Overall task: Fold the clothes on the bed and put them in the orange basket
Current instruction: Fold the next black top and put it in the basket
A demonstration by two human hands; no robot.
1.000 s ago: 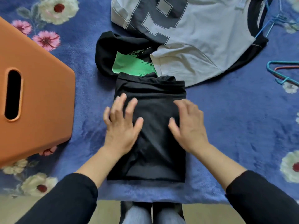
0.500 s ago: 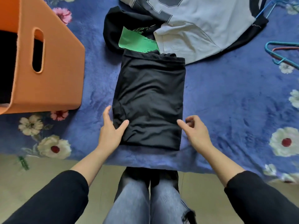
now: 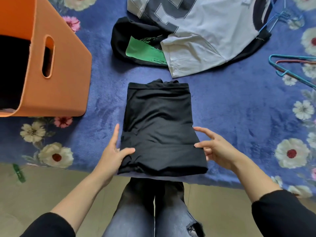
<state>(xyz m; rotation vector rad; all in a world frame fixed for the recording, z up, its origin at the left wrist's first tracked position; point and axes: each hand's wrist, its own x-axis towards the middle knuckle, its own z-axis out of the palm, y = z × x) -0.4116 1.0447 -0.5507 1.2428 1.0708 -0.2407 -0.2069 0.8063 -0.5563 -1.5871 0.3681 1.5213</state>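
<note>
A folded black garment (image 3: 159,124) lies on the blue floral bedspread, its near end raised over the bed's front edge. My left hand (image 3: 113,151) grips its near left corner, thumb on top and fingers underneath. My right hand (image 3: 216,147) holds the near right side, thumb on the cloth and fingers partly under it. The orange basket (image 3: 58,82) stands at the left, with dark contents inside. Farther back lie a white shirt with a large dark number (image 3: 196,35) and a black shirt with a green print (image 3: 136,43).
Blue and pink wire hangers (image 3: 290,65) lie at the right edge of the bed. The blue floral bedspread (image 3: 239,108) covers the bed. A tan floor and my jeans-clad legs (image 3: 150,211) are below the bed edge. A green clip (image 3: 18,173) lies on the floor at left.
My hands went from pressing flat on the garment to its near corners and took hold of it. The garment's near end has lifted and come toward me, away from the other shirts.
</note>
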